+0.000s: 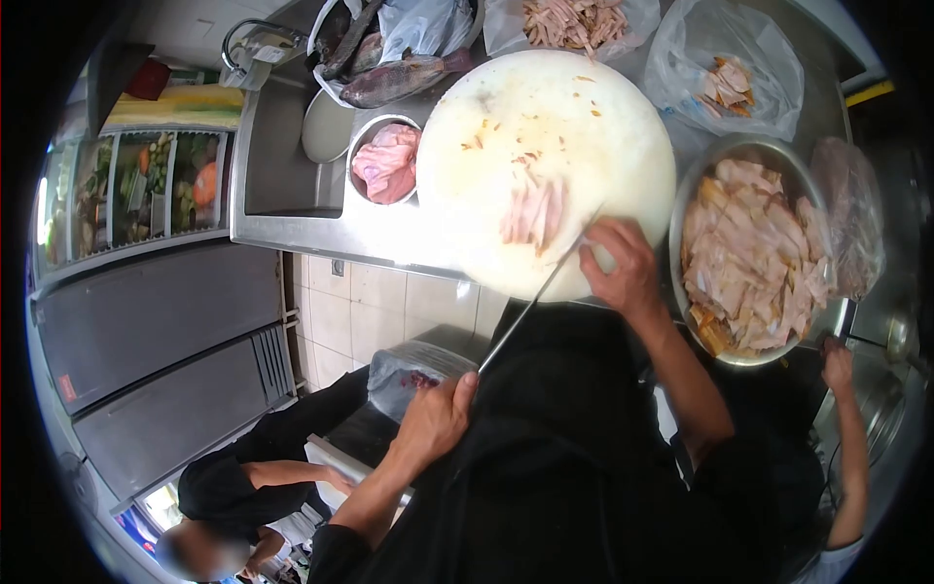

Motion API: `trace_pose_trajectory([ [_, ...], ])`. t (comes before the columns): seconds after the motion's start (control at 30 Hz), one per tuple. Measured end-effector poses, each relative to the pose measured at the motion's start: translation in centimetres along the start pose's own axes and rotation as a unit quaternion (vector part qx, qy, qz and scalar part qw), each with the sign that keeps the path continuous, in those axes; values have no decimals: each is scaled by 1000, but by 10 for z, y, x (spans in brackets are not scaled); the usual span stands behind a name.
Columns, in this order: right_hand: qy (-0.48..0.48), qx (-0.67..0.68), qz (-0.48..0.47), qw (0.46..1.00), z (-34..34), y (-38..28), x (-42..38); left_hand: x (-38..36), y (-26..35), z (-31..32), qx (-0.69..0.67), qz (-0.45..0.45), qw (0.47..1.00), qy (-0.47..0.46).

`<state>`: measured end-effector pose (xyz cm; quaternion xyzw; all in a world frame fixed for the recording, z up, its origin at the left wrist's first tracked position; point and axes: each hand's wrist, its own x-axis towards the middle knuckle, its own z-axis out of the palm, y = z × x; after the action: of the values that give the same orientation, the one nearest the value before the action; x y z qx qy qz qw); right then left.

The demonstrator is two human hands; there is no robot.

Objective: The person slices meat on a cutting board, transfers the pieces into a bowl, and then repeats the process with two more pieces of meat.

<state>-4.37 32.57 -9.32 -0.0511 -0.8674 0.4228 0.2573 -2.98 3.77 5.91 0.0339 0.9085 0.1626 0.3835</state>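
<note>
My left hand (pixel 435 420) is closed around the near end of a long, thin knife (pixel 526 313), seen almost edge-on. Its blade slants up over the front rim of a round white cutting board (pixel 623 127). Near the far end of the blade, my right hand (pixel 623 265) has curled fingers, with thumb and forefinger closed about the metal; the exact contact is partly hidden. Pale sliced meat strips (pixel 533 212) lie on the board just left of my right hand. Small brown scraps (pixel 526 156) are scattered farther back.
At right stands a steel bowl of meat pieces (pixel 749 258); behind it, a plastic bag (pixel 725 58) holds strips. Left of the board are a bowl of raw meat (pixel 386 164), fish (pixel 404 80) and a sink (pixel 282 175). One person (pixel 229 487) is at lower left; another's hand (pixel 837 368) is at right.
</note>
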Motion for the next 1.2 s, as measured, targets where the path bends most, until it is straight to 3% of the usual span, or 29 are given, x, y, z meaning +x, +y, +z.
trace_pose_trajectory([
  [0.2, -3, -10, -21, 1000, 1, 2, -3, 39, -3, 35, 16, 49, 998, 37],
  [0.4, -1, -15, -24, 1000, -4, 6, -9, 27, 6, 12, -39, 1, 999, 21],
  [0.7, -3, 2, -9, 1000, -8, 6, -5, 10, -2, 2, -2, 8, 1000, 7],
  [0.83, 1, 5, 16, 1000, -5, -4, 1, 14, -17, 9, 27, 17, 997, 72],
  [0.93, -1, -79, -51, 996, 1, 9, 5, 20, -16, 14, 67, 33, 990, 122],
  [1.03, 30, -163, -38, 985, -7, 13, 8, 22, -16, 22, 80, 47, 982, 165],
  [1.13, 20, -83, -63, 994, -16, 2, 23, 25, -18, 30, 66, 56, 976, 201],
  [1.2, -58, -48, -81, 994, -17, -7, 35, 28, -18, 37, 69, 82, 966, 236],
])
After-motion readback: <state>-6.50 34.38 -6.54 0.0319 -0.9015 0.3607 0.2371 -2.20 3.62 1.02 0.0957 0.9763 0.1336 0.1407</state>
